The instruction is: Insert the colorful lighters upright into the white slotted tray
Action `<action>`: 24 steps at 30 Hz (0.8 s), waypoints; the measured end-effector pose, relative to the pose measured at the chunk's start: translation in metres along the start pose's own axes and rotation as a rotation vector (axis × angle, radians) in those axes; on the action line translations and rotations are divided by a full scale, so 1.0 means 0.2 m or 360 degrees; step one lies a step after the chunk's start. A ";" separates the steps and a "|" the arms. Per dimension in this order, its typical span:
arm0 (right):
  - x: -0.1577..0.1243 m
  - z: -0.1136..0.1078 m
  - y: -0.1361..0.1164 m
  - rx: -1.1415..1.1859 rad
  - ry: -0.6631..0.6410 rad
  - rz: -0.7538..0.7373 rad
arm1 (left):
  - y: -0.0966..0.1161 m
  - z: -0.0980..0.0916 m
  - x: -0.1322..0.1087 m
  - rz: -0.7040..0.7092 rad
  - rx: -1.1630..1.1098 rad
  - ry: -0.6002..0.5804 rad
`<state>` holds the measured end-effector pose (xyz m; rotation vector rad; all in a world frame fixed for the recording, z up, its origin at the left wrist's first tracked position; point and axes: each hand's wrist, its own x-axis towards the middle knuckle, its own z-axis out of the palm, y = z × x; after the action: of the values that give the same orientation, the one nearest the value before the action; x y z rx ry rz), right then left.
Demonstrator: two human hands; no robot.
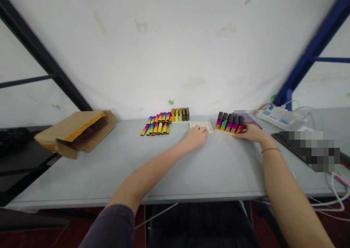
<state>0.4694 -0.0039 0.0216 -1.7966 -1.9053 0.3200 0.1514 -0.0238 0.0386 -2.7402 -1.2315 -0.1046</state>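
My left hand (196,136) rests on the near edge of a white tray (207,126) with rows of small holes, its fingers bent over it. Further right, my right hand (250,132) has its fingers at the right side of a filled tray of dark-topped, multicoloured lighters (229,123), near a red one at the corner. Its fingertips are partly hidden. Several colourful lighters (158,128) lie in two rows left of the white tray. Behind them stands a block of yellow, green and brown lighters (180,114) in a white holder.
An opened brown cardboard package (79,129) lies at the table's left. At the right are a white power strip (283,117) with cables, a purple flat item (250,120) and a dark flat device (290,146), partly blurred out. A wall stands behind the grey table (191,178).
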 end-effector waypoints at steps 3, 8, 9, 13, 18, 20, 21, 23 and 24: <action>0.03 0.04 -0.06 -0.0094 0.0053 0.0110 | 0.00 -0.01 -0.12 0.0127 0.0030 0.0009; 0.11 0.16 -0.16 -0.0200 0.0150 0.0095 | -0.03 0.00 -0.27 0.0197 -0.0003 0.0054; 0.13 0.19 -0.18 -0.0226 0.0162 0.0095 | -0.04 0.01 -0.28 0.0201 -0.0018 0.0075; 0.23 0.28 -0.24 -0.0198 0.0168 0.0113 | -0.04 0.03 -0.31 0.0162 -0.0067 0.0139; 0.37 0.40 -0.35 -0.0032 0.0168 0.0071 | -0.02 0.03 -0.31 0.0125 -0.0081 0.0121; 0.39 0.45 -0.39 0.0015 0.0186 0.0105 | -0.02 0.03 -0.31 0.0120 -0.0096 0.0128; 0.40 0.47 -0.41 0.0029 0.0192 0.0121 | -0.02 0.03 -0.31 0.0119 -0.0104 0.0135; 0.41 0.50 -0.45 0.0054 0.0200 0.0129 | -0.02 0.03 -0.31 0.0122 -0.0121 0.0146; 0.41 0.51 -0.46 0.0066 0.0206 0.0123 | -0.02 0.04 -0.31 0.0126 -0.0132 0.0151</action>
<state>0.3371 0.0847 -0.0032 -1.8214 -1.7317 0.2618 0.1071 -0.0657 0.0245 -2.8138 -1.1171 -0.2801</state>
